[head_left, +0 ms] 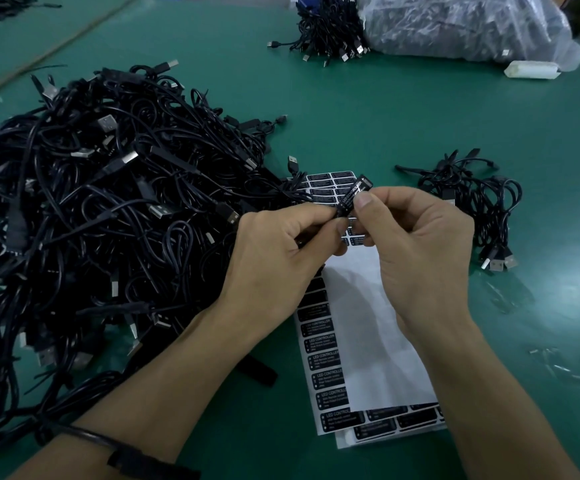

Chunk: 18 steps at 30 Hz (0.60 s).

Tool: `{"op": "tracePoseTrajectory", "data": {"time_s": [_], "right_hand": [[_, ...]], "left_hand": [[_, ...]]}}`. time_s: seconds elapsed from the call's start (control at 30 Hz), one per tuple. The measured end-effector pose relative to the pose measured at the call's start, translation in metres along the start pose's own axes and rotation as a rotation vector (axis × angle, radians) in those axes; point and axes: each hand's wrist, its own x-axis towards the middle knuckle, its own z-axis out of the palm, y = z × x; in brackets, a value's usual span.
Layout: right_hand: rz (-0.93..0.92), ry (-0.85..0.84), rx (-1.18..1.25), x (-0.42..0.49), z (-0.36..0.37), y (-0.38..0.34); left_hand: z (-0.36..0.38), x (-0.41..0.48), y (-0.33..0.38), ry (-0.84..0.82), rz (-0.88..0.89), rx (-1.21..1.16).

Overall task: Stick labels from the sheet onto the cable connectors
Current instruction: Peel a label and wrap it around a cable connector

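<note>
While the left hand [281, 251] pinches the lower end of the LED controller connector [354, 194], whose long axis slants up-right, the right hand [420, 244] pinches its middle

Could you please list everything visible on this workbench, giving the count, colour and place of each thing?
Table: one, green, under everything.
Large USB cable heap: one, black, left.
Small cable bundle: one, black, right of the hands.
Far cable bundle: one, black, top centre.
Plastic bag: one, clear, top right.
Oblong object: one, white, beside the bag.
Label sheets: at least two, white with black labels, centre, under the hands.
Labelled connector: one, black, pinched by both hands.
Scraps: several, pale, lower right.
Left hand: pinches the connector.
Right hand: pinches the connector.
</note>
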Motion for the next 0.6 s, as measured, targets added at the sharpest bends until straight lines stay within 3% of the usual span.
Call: {"op": "tracePoseTrajectory", "data": {"time_s": [0.6], "right_hand": [[-0.004, 0.018, 0.004, -0.0032, -0.0014, -0.0042]], "left_hand": [[0.0000, -0.0019, 0.0001, 0.014, -0.001, -0.014]]}}
